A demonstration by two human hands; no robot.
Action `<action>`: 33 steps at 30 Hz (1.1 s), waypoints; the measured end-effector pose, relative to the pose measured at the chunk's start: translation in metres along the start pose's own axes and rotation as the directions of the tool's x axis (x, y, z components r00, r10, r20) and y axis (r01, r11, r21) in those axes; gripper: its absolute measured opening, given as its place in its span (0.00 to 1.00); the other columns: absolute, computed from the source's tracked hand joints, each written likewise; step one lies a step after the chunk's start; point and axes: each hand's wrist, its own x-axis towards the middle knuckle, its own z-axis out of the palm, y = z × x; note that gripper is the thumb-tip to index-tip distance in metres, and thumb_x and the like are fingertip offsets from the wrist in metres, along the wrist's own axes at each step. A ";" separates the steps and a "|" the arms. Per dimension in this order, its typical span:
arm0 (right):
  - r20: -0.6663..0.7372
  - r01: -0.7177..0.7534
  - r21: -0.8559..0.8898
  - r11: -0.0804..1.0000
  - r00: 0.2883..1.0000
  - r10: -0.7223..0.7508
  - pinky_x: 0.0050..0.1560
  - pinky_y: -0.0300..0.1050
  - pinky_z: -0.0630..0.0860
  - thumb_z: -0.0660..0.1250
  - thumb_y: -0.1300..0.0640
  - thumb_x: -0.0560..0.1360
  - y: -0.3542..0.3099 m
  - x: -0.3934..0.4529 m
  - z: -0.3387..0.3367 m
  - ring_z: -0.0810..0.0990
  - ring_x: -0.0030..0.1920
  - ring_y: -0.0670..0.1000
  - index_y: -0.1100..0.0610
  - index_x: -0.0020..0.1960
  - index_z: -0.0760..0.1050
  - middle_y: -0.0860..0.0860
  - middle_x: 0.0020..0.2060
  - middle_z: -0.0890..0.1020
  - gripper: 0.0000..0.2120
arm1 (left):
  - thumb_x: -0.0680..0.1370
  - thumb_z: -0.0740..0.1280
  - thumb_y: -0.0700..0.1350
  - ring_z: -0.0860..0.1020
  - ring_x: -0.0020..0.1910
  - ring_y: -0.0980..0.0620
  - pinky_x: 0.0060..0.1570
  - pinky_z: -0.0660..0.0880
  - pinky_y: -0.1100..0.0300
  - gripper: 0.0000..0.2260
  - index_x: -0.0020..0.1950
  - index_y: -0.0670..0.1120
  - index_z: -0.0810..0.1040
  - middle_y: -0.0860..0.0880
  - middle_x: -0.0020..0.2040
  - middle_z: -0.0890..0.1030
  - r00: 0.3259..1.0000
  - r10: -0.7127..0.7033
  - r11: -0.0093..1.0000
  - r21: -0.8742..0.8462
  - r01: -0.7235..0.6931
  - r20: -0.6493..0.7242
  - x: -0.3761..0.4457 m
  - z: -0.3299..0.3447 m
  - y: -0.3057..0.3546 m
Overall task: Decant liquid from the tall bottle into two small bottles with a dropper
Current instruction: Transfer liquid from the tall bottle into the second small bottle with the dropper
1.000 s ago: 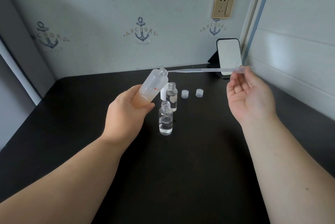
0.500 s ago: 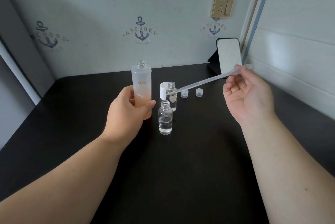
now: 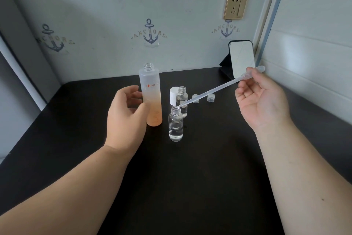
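A black tabletop [image 3: 200,187] fills a corner formed by a pale wall printed with anchor motifs [image 3: 150,33] and, at right, a white panelled wall [image 3: 314,44]; a gold wall socket [image 3: 235,5] sits high on the back wall. A small stand mirror [image 3: 241,59] leans in the far right corner. A white cap [image 3: 173,98] and two small clear caps [image 3: 195,98] [image 3: 210,98] lie behind the bottles. The tall bottle [image 3: 151,95] stands upright and uncapped, frosted above and peach-tinted below, with orange lettering. The left hand [image 3: 126,114] is open, its fingers loosely curved beside the tall bottle, the thumb at or just off its side — contact cannot be confirmed. The right hand [image 3: 262,101] pinches the dropper [image 3: 219,90] near its bulb; the stem slants down to the left, its tip at the mouth of the near small bottle [image 3: 175,124], which holds clear liquid in its lower part. The far small bottle [image 3: 182,102] stands just behind it, open, partly crossed by the dropper stem.
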 end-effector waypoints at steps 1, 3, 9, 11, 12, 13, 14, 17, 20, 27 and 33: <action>0.001 0.001 -0.002 1.000 1.000 -0.001 0.35 0.39 0.76 0.74 0.61 0.74 0.000 0.000 0.000 0.79 0.33 0.49 0.59 0.42 0.85 0.52 0.36 0.83 0.03 | 0.76 0.70 0.43 0.78 0.51 0.64 0.46 0.74 0.66 0.16 0.62 0.56 0.75 0.59 0.53 0.79 0.999 0.040 0.999 0.013 -0.039 -0.029 -0.002 -0.002 0.002; 0.011 0.005 -0.003 1.000 1.000 -0.005 0.36 0.39 0.76 0.75 0.61 0.74 0.000 0.000 0.000 0.79 0.33 0.49 0.59 0.43 0.85 0.52 0.36 0.83 0.02 | 0.76 0.69 0.40 0.78 0.49 0.60 0.45 0.76 0.64 0.15 0.57 0.57 0.77 0.59 0.51 0.79 0.992 0.119 0.992 0.030 -0.119 -0.029 -0.007 -0.004 0.005; 0.037 0.023 -0.019 1.000 0.999 -0.022 0.36 0.39 0.76 0.75 0.60 0.74 -0.001 0.001 -0.001 0.79 0.33 0.48 0.58 0.42 0.85 0.52 0.35 0.82 0.03 | 0.73 0.67 0.42 0.81 0.48 0.54 0.46 0.79 0.62 0.12 0.54 0.55 0.81 0.57 0.49 0.82 0.929 0.214 0.973 0.014 -0.229 0.301 -0.018 -0.002 0.010; 0.046 0.030 -0.038 0.999 0.999 -0.029 0.35 0.39 0.75 0.74 0.60 0.75 -0.001 0.001 -0.001 0.79 0.33 0.48 0.57 0.40 0.85 0.52 0.35 0.82 0.05 | 0.74 0.70 0.45 0.82 0.48 0.53 0.48 0.80 0.59 0.13 0.57 0.53 0.81 0.57 0.50 0.83 0.895 0.183 0.977 0.028 -0.213 0.407 -0.018 0.000 0.009; 0.051 0.035 -0.045 0.998 0.998 -0.032 0.35 0.39 0.75 0.74 0.60 0.75 -0.001 0.001 -0.001 0.79 0.33 0.48 0.57 0.40 0.85 0.51 0.35 0.82 0.05 | 0.75 0.72 0.45 0.83 0.49 0.53 0.50 0.81 0.57 0.13 0.59 0.52 0.81 0.56 0.50 0.84 0.883 0.176 0.978 0.025 -0.208 0.434 -0.018 0.001 0.008; 0.056 0.039 -0.048 0.998 0.998 -0.037 0.35 0.39 0.75 0.74 0.60 0.75 -0.001 0.001 0.000 0.79 0.33 0.48 0.57 0.40 0.85 0.51 0.35 0.82 0.06 | 0.75 0.74 0.44 0.83 0.50 0.53 0.52 0.81 0.55 0.14 0.60 0.50 0.81 0.55 0.51 0.84 0.875 0.173 0.978 0.026 -0.207 0.452 -0.018 0.003 0.008; 0.060 0.045 -0.050 0.998 0.997 -0.042 0.36 0.39 0.75 0.74 0.60 0.75 -0.001 0.001 0.000 0.79 0.33 0.48 0.57 0.40 0.85 0.51 0.35 0.82 0.06 | 0.75 0.76 0.43 0.84 0.51 0.54 0.53 0.81 0.54 0.16 0.62 0.49 0.81 0.54 0.52 0.84 0.868 0.165 0.978 0.034 -0.204 0.468 -0.018 0.004 0.007; 0.068 0.059 -0.055 0.997 0.996 -0.055 0.35 0.39 0.75 0.73 0.60 0.75 0.000 0.001 0.000 0.78 0.33 0.48 0.57 0.40 0.85 0.52 0.35 0.82 0.05 | 0.73 0.78 0.48 0.83 0.53 0.55 0.57 0.81 0.55 0.22 0.65 0.48 0.79 0.52 0.54 0.84 0.846 0.110 0.984 0.064 -0.167 0.521 -0.018 0.007 0.006; 0.072 0.071 -0.061 0.996 0.995 -0.067 0.35 0.39 0.75 0.73 0.61 0.75 0.000 0.002 0.000 0.78 0.33 0.48 0.58 0.42 0.85 0.52 0.35 0.82 0.04 | 0.72 0.79 0.51 0.83 0.52 0.58 0.58 0.80 0.56 0.23 0.65 0.49 0.79 0.54 0.52 0.85 0.842 0.095 0.975 0.120 -0.186 0.531 -0.017 0.009 0.005; 0.075 0.096 -0.095 0.991 0.993 -0.089 0.35 0.39 0.74 0.74 0.60 0.75 0.000 0.002 0.000 0.77 0.32 0.48 0.57 0.42 0.85 0.51 0.35 0.82 0.03 | 0.74 0.75 0.52 0.84 0.49 0.51 0.54 0.80 0.49 0.16 0.59 0.50 0.81 0.52 0.49 0.85 0.829 0.126 0.950 0.174 -0.259 0.544 -0.016 0.008 0.005; 0.041 0.082 -0.121 0.989 0.996 -0.078 0.35 0.38 0.74 0.74 0.60 0.75 0.000 0.002 -0.001 0.75 0.31 0.48 0.56 0.43 0.85 0.51 0.35 0.82 0.03 | 0.75 0.75 0.53 0.81 0.43 0.54 0.47 0.77 0.59 0.12 0.56 0.53 0.81 0.55 0.43 0.83 0.832 0.157 0.932 0.199 -0.303 0.532 -0.016 0.007 0.004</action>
